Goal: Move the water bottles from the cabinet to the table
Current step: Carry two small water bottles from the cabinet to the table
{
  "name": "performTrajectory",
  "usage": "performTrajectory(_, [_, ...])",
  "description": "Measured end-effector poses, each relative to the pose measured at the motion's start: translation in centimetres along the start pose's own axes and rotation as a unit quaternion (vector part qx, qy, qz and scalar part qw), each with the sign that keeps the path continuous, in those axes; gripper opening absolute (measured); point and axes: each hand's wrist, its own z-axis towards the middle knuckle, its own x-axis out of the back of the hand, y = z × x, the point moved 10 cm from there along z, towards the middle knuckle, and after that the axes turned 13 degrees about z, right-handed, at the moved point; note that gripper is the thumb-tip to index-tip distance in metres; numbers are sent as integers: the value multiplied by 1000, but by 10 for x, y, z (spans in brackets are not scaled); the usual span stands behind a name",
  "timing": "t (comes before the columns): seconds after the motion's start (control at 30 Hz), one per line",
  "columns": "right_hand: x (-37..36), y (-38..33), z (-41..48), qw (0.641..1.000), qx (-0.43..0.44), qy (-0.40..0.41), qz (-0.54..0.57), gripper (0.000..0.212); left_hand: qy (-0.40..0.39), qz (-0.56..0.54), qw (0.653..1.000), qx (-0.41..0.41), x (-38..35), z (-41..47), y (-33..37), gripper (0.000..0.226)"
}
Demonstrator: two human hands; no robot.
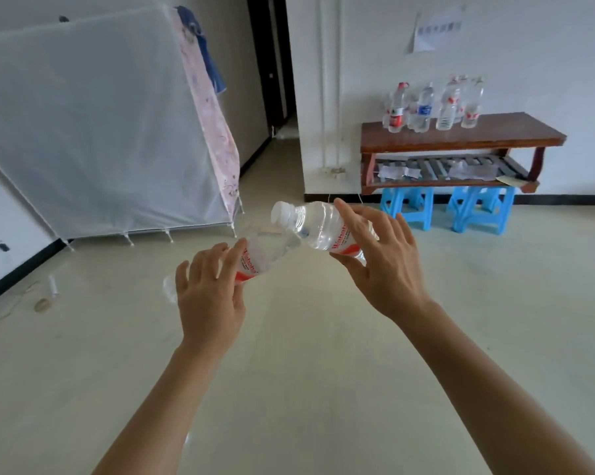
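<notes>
So, head cam: left hand (209, 296) is wrapped around a Wahaha water bottle (260, 257), right hand (380, 262) grips a 2nd Wahaha bottle (315, 228), white cap pointing left, both tilted over the floor. Approx 6 more water bottles (433, 106) stand upright on the wooden table (495, 132) by the wall, w/ blue stools (405, 207) underneath.

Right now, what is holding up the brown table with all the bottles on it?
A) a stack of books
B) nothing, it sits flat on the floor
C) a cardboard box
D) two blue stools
D: the brown table rests on two blue stools, one under each end, with the bottles on the table standing upright on top.
</notes>
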Motion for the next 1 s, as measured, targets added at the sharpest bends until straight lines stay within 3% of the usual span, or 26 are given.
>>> performTrajectory(0.17, [20, 127, 13, 994, -41, 9, -105, 87, 8, -15, 996, -86, -112, 73, 90, 79])
performTrajectory(0.33, [22, 248, 69, 981, -72, 0, -179, 92, 9, -51, 991, -123, -214, 166, 160, 77])
performTrajectory(0.57, [46, 385, 134, 962, -67, 18, -264, 97, 5, -91, 978, -189, -318, 294, 274, 81])
performTrajectory(0.8, [81, 545, 149, 949, -102, 26, -298, 98, 8, -124, 952, -281, -415, 375, 421, 81])
performTrajectory(1.0, [121, 707, 194, 943, -121, 52, -306, 101, -9, -125, 952, -280, -499, 473, 543, 78])
